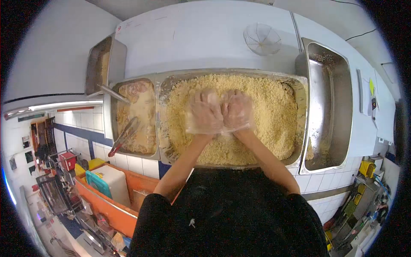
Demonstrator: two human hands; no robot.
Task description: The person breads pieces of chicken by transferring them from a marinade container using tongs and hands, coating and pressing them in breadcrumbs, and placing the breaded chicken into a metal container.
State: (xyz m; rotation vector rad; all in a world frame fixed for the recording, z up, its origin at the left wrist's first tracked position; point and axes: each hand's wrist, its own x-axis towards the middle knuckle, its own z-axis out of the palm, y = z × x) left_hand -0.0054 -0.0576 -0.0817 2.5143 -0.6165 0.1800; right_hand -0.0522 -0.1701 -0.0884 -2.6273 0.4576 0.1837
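Observation:
A deep metal pan (302, 124) full of coarse yellowish crumbs (269, 111) lies in front of me. My left hand (206, 112) and my right hand (236, 111), both in clear loose plastic gloves, press side by side into the middle of the crumbs. Their fingers are bent and close together, and the fingertips are hidden. Whatever may be under them cannot be made out. To the left, a smaller pan (157, 145) holds pale wet batter with pieces (136, 96) in it. Metal tongs (124, 136) with a red end rest across its left edge.
A mostly bare metal pan (347, 141) stands on the right, with crumbs at its bottom. A round wire strainer (262, 39) lies on the white surface beyond. Another metal container (117, 55) is at the far left. Below left sits an orange bin (102, 205) with a white box (112, 184).

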